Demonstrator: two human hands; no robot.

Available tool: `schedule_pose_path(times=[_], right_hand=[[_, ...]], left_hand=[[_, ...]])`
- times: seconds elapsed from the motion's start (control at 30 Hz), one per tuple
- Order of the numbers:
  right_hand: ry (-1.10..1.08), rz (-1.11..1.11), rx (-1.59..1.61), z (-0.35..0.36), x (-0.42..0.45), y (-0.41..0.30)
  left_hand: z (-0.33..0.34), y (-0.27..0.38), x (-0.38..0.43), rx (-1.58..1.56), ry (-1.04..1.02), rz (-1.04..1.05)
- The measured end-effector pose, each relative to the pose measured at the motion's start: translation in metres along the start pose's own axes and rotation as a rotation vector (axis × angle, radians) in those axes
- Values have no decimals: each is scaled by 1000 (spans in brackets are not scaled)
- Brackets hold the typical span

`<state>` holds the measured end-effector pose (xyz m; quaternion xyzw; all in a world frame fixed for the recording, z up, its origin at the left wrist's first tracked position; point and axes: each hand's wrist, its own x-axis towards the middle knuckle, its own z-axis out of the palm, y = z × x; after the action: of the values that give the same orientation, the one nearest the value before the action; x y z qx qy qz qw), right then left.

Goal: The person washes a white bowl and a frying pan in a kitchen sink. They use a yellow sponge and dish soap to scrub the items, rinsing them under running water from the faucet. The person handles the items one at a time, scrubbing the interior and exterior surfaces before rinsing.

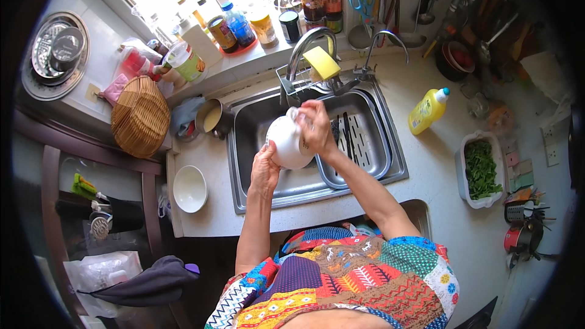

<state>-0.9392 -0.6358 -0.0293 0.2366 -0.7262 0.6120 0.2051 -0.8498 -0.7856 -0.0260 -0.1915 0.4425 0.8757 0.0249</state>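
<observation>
My left hand (265, 169) grips the lower left side of a white bowl (290, 157), its thumb on the outer wall. The bowl is tilted above the sink (283, 194) and bears small dark marks. Bent over its upper right side is my right hand (316, 128), blurred, with fingers curled against it. A small whitish shape shows by those fingertips; whether it is part of the bowl or a separate thing, I cannot tell. In the right half of the sink sits a slotted metal basin (365, 146) with dark chopsticks (348, 135) in it.
An arched tap (315, 32) and a yellow sponge (322, 62) on a wire rack stand behind the sink. Left are another white bowl (190, 189) and a metal pot (215, 118). Right are a dish-soap bottle (425, 112) and a white tub (462, 178) of leafy greens.
</observation>
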Motion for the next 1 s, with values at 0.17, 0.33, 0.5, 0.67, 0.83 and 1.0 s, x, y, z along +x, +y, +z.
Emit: schedule_pose_path(times=[0.17, 0.33, 0.5, 0.67, 0.83, 1.0], right_hand=[[-131, -165, -46, 11, -10, -21], [-91, 199, 36, 13, -3, 3], [-104, 216, 17, 12, -1, -9], [-336, -61, -114, 15, -4, -31], [-171, 826, 912, -6, 10, 22], [118, 1034, 1439, 9, -21, 19]], left_hand=[[-7, -3, 6, -108, -33, -5], [7, -6, -2, 231, -92, 140], [13, 0, -11, 393, -103, 205], [-1, 1, -7, 480, -142, 211], [3, 12, -15, 282, -233, 165], [-3, 0, -14, 82, -312, 131]])
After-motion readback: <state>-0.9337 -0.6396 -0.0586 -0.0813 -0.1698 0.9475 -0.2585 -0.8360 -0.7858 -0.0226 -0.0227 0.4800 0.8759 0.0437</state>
